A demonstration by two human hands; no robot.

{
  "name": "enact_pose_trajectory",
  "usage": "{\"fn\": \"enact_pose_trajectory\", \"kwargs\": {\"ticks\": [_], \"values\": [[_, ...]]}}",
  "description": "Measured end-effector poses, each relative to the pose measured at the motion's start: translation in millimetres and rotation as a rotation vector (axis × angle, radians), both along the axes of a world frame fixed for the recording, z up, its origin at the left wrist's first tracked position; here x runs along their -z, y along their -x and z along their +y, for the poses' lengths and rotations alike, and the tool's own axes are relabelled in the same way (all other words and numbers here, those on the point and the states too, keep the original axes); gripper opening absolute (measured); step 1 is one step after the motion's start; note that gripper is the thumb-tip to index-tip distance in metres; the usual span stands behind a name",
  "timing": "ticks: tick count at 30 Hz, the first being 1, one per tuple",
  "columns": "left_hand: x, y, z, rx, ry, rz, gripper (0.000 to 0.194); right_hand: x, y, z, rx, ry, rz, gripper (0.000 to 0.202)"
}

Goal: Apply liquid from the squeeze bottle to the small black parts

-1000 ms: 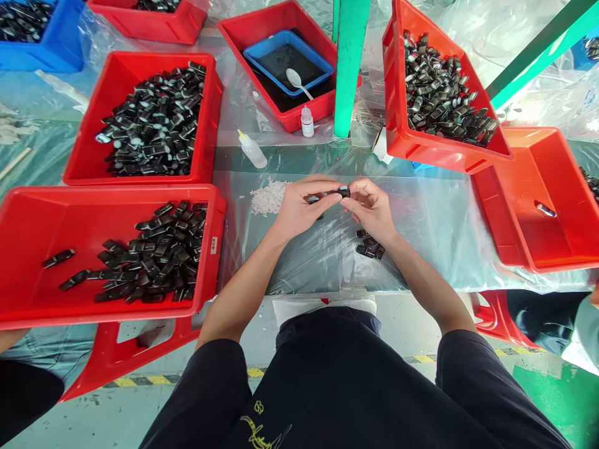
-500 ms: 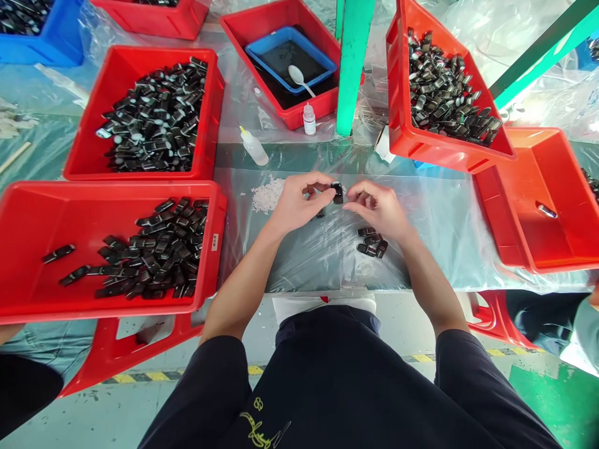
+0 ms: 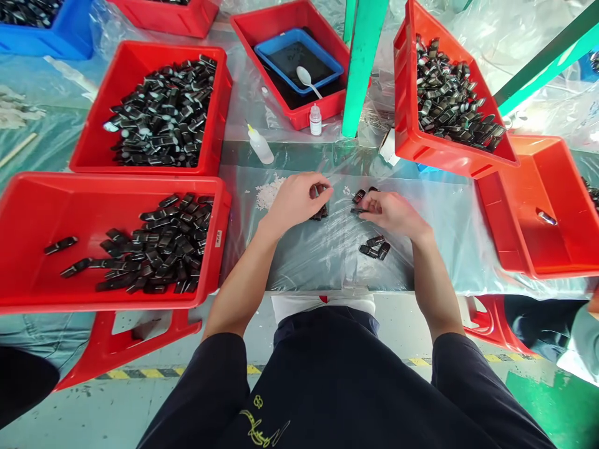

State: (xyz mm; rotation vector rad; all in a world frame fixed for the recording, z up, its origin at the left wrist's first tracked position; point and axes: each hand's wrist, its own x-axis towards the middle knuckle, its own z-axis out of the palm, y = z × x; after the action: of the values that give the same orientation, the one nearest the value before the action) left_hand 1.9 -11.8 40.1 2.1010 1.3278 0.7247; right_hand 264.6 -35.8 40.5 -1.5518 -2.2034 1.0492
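My right hand [image 3: 390, 211] pinches a small glossy black oblong piece [image 3: 358, 211] low over the plastic-covered table. Right by its fingertips lies another black piece [image 3: 359, 196], with one more partly hidden behind the fingers. My left hand [image 3: 299, 198] is curved over a few black pieces [image 3: 321, 213], its thumb and forefinger bent toward each other with nothing clear between the tips. Its palm side is partly hidden. Beside it is a heap of small whitish bits [image 3: 269, 193]. Nearer my body is a small group of black pieces [image 3: 374, 247].
Red bins of black pieces stand at left [image 3: 116, 299], back left [image 3: 218, 112] and back right [image 3: 458, 159]. A red bin [image 3: 528, 249] at right holds one piece. A dropper bottle [image 3: 261, 146], small vial [image 3: 315, 120], blue tray [image 3: 276, 42] with spoon and green post [image 3: 358, 81] are behind.
The black piece between my left fingertips is gone from there. My right hand has moved slightly right and down and now pinches a piece near others on the table. The view shifted slightly.
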Motion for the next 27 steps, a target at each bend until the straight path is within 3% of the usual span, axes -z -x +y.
{"fn": "enact_pose_trajectory", "kwargs": {"ticks": [3, 7, 13, 22, 25, 27], "values": [[4.4, -11.6, -3.3, 0.037, 0.004, -0.212, 0.023, 9.5, 20.7, -0.2, 0.130, -0.120, 0.277, 0.034], [13.6, -23.4, -6.4, 0.079, 0.065, -0.468, 0.034, 21.5, 43.6, -3.2, 0.238, -0.106, 0.652, 0.053], [14.9, -26.0, -7.0, 0.120, 0.085, -0.672, 0.048, 19.2, 53.6, -8.1, 0.282, -0.102, 0.803, 0.062], [16.9, -25.7, -7.6, 0.115, -0.041, -0.627, 0.040, 17.3, 45.9, -8.3, 0.232, -0.145, 0.740, 0.058], [15.9, -24.9, -10.2, 0.110, -0.093, -0.530, 0.032, 11.9, 18.4, -0.1, 0.229, -0.233, 0.510, 0.051], [14.7, -24.5, -12.6, 0.119, -0.119, -0.458, 0.028, 7.9, -3.4, 7.3, 0.315, -0.280, 0.261, 0.042]]}}
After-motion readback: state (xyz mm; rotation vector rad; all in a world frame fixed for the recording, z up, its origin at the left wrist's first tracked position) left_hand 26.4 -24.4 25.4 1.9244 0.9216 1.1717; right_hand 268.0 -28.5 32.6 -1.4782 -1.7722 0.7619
